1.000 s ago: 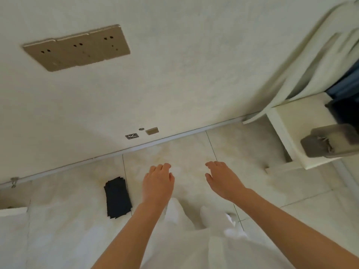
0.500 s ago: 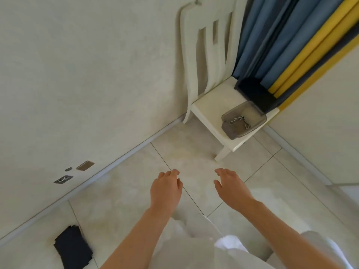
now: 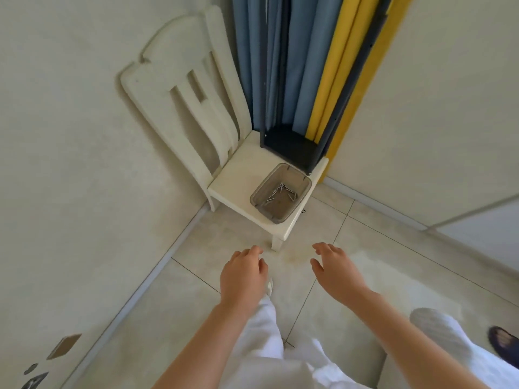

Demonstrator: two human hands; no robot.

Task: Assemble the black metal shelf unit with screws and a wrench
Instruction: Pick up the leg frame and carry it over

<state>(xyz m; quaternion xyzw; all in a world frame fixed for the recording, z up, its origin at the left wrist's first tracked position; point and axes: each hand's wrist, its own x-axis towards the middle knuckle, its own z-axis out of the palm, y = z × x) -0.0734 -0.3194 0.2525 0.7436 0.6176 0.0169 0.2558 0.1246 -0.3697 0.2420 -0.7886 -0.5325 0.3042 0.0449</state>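
Observation:
A clear plastic tray with several silver screws in it sits on the seat of a white chair. Behind it a black metal shelf piece stands on the seat, with black posts running up against the curtains. My left hand and my right hand hover above the floor in front of the chair, fingers relaxed, holding nothing. No wrench is visible.
The chair stands in a corner between a cream wall on the left and a pale wall on the right. Blue curtains and yellow curtains hang behind it. The floor is pale tile. My white trousers fill the bottom.
The view has swung right and forward: the chair with the tray now lies centred and closer. The black piece on the floor has left the view. Both hands stay out in front, empty.

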